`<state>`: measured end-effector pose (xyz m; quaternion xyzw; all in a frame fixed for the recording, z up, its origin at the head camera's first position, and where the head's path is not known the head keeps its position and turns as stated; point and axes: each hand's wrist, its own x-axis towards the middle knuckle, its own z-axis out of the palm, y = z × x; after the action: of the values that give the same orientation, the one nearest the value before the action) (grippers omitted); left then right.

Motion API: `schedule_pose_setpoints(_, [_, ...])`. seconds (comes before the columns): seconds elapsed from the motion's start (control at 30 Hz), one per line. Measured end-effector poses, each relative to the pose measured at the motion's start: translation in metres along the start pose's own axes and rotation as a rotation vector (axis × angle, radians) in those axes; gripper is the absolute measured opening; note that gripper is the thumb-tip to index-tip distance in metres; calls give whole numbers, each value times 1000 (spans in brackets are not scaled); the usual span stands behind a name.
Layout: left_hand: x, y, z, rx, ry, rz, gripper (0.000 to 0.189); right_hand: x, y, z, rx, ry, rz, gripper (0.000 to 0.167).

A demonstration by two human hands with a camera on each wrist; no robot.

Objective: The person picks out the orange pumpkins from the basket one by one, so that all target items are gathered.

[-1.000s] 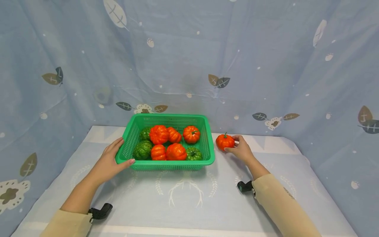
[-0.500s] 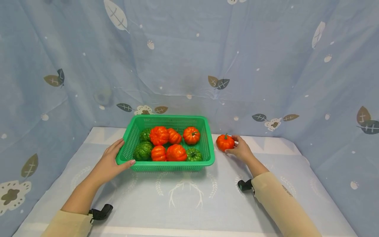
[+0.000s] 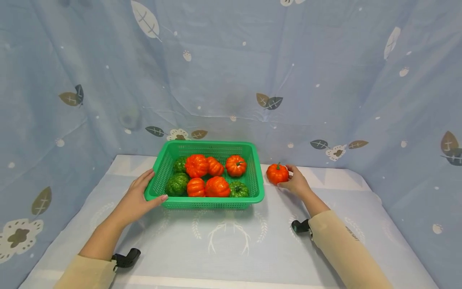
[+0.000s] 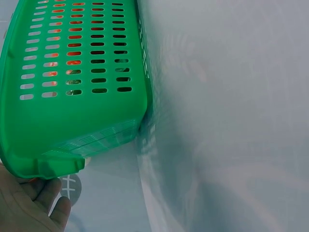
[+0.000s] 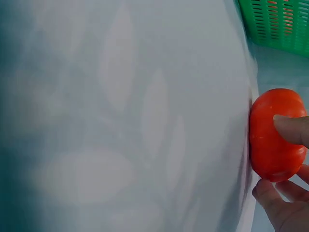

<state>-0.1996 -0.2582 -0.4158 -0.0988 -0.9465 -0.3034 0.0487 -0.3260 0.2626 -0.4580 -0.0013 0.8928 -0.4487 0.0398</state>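
My left hand (image 3: 138, 200) holds the left front corner of a green plastic basket (image 3: 207, 199), thumb over the front rim and fingers along the left side. In the left wrist view, the fingers (image 4: 48, 193) show under the rim. The basket contains several small pumpkins, orange-red ones like the ribbed pumpkin (image 3: 236, 165) and green ones like the mottled pumpkin (image 3: 177, 184). On the table just right of the basket sits another orange-red pumpkin (image 3: 276, 174), stem up. My right hand (image 3: 299, 185) grips its right side, with the thumb (image 5: 292, 129) against its skin and fingers around it.
A pale patterned cloth covers the table (image 3: 231, 257). Close behind the basket hangs a blue curtain (image 3: 231, 80) with leaf prints, and it encloses both sides too. Black camera mounts (image 3: 126, 258) are strapped at both wrists.
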Motion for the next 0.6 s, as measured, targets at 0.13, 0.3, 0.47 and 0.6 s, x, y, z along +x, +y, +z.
schedule_pose_setpoints(0.13, [0,0,1,-5,3,-3,99,-6,-5,-5,-6,-1,-4,89])
schedule_pose_setpoints(0.3, [1,-2,3,-6,13,4,99,-18,-14,-14,-25,2,-35,83])
schedule_pose_setpoints(0.47, [2,-2,3,-4,10,5,99,-32,-27,-17,-27,7,-86,72])
schedule_pose_setpoints(0.6, [1,-3,2,-1,6,-5,98,-44,-42,-14,-7,10,-117,61])
